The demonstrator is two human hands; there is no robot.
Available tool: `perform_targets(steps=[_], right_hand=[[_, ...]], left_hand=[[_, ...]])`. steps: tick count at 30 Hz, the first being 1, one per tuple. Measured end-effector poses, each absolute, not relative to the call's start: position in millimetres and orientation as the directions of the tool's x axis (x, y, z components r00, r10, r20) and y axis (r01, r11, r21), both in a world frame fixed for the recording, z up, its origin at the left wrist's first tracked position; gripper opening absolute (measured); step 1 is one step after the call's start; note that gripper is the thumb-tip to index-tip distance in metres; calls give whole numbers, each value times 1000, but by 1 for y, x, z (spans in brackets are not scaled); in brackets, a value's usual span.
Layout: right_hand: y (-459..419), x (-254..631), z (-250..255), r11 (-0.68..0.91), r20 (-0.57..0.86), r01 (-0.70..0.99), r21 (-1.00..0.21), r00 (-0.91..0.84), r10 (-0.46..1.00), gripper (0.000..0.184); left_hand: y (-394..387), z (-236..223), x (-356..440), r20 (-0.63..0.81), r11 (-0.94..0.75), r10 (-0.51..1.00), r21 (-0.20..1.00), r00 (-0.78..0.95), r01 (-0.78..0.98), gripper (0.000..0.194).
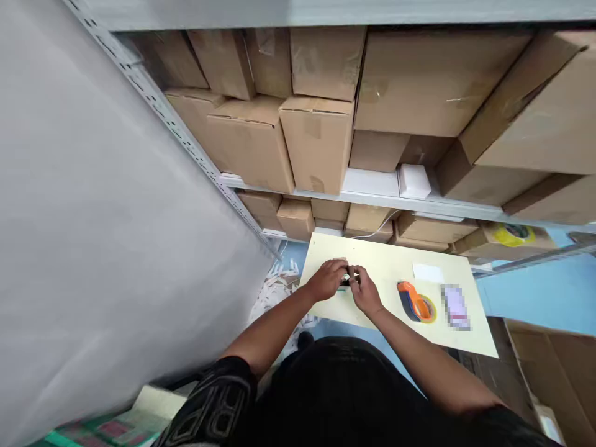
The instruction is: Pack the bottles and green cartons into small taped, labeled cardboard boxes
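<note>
My left hand (328, 279) and my right hand (366, 292) meet over the left part of a cream tabletop (372, 254). Both have curled fingers, closed around a small brown, cardboard-like piece (351, 273). Just under it, between the hands, something dark and shiny (344, 282) shows. The fingers cover most of both, so their exact kind cannot be made out. To the right of my right hand lies an orange and blue tape dispenser (412, 302) with a yellowish roll of tape.
A white card (428, 273) and a pixelated, phone-like rectangle (456, 306) lie at the tabletop's right. Shelves behind hold several cardboard boxes (316, 143) and a small white block (414, 181). White scraps (274, 292) litter the floor at left. An open carton (554, 366) stands lower right.
</note>
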State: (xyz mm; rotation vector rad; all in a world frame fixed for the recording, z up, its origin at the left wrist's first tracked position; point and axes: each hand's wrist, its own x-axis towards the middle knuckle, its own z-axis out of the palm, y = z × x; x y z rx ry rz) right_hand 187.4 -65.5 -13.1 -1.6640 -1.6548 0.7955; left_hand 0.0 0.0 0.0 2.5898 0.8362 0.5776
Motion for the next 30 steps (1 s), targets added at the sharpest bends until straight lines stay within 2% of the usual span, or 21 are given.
perform_targets(steps=[4,7,12,17,22,24,27,30], right_hand=[[-67,190,-23,47,129,658,-752,77,989,42],[-67,191,-29,181,276,718,-672,16,961,51],[-65,190,-34,243,177,755,-609,-169,970,63],[-59,187,-31,185,141,808,-559,-128,982,52],[-52,186,-29,159,181,775,-612,-58,982,58],[-49,186,-27,183,211,753,-633,-59,976,55],[-44,187,-22,214,232,725,-655,-77,970,46],[-38,187,-13,206,253,684,-700,-33,967,48]], left_hand=[[-3,-3,-2,260,-730,660,441,705,521,28],[-6,-5,-1,246,-732,652,452,717,511,28],[-9,0,4,326,-722,664,513,673,464,26],[-12,13,8,338,-703,667,578,664,413,25],[-13,27,18,352,-717,643,590,680,372,28],[-12,32,20,382,-723,632,603,674,337,28],[-9,32,14,439,-690,689,640,577,337,45],[-7,22,-5,404,-613,764,696,503,373,72]])
